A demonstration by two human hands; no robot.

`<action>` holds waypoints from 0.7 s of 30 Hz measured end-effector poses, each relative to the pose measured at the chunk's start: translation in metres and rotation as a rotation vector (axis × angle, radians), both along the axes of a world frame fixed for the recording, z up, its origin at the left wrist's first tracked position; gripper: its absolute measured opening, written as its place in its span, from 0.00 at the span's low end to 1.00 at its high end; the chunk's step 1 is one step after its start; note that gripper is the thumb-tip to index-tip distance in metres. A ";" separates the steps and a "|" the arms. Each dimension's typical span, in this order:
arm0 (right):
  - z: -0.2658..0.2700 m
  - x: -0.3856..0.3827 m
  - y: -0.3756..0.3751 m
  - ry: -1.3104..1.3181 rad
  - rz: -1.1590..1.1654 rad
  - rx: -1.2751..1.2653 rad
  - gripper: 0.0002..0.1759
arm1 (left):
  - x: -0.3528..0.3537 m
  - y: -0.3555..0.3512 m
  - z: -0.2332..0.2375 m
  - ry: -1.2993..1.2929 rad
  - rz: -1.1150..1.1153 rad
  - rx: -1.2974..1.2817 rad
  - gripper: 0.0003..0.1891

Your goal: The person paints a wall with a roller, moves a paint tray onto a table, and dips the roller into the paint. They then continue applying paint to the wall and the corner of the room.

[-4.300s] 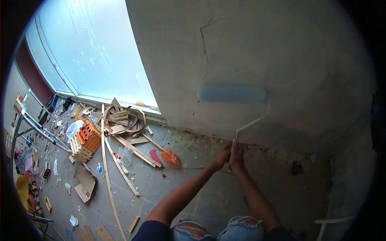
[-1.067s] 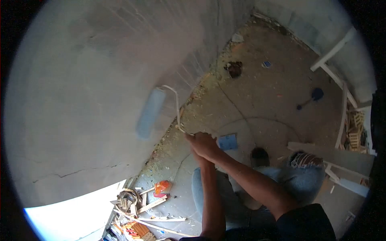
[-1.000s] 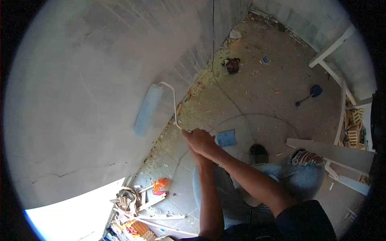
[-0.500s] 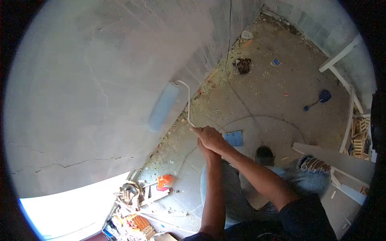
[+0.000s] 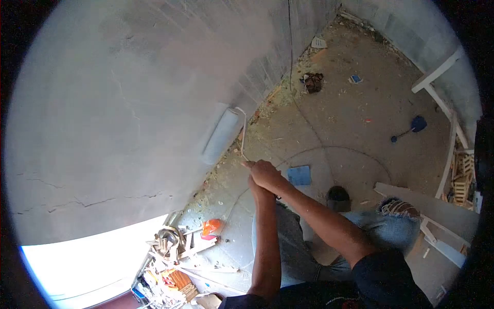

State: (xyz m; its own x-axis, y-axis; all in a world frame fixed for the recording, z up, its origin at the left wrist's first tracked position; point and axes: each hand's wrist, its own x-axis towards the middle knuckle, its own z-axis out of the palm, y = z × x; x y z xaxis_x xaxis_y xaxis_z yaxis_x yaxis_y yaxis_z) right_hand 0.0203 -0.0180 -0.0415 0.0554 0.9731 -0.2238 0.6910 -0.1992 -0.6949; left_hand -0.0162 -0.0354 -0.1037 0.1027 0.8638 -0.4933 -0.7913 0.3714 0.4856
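Note:
A paint roller (image 5: 221, 136) with a pale sleeve rests against the grey wall (image 5: 128, 154), low down near where the wall meets the floor. Its thin bent frame runs down to a handle wrapped by my fingers. My right hand (image 5: 268, 175) closes around the handle at the front. Just behind and below it, my left hand (image 5: 257, 188) grips the same handle, partly covered by the right. Most of the handle is hidden inside both hands.
A blue sheet (image 5: 299, 175) and a dark cable (image 5: 329, 148) lie on the dusty floor. A dark crumpled bundle (image 5: 312, 82) sits near the wall. Boards (image 5: 427, 206) are at right. An orange bag (image 5: 211, 226) and scrap wood lie lower left, beside a bright opening.
The roller has shifted slightly right along the wall, closer to its bottom edge. Both hands stay on the handle and have moved a little left. The view has tilted slightly.

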 end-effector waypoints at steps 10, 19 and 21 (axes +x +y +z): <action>-0.012 0.003 0.000 0.141 0.150 0.038 0.23 | -0.017 0.001 0.013 0.065 -0.002 -0.011 0.17; 0.081 -0.016 -0.008 0.207 0.259 -0.114 0.20 | -0.053 -0.013 0.064 0.121 -0.001 0.033 0.17; 0.073 -0.001 -0.009 0.276 0.160 -0.145 0.18 | -0.043 -0.012 0.036 0.124 -0.002 0.004 0.17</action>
State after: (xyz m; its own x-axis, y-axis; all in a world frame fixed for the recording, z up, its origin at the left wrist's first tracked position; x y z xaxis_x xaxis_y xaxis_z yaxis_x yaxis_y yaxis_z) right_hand 0.0190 -0.0267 0.0320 -0.1776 0.9213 -0.3460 0.5115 -0.2140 -0.8322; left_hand -0.0597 -0.0474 -0.0674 0.0431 0.8658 -0.4986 -0.7240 0.3710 0.5816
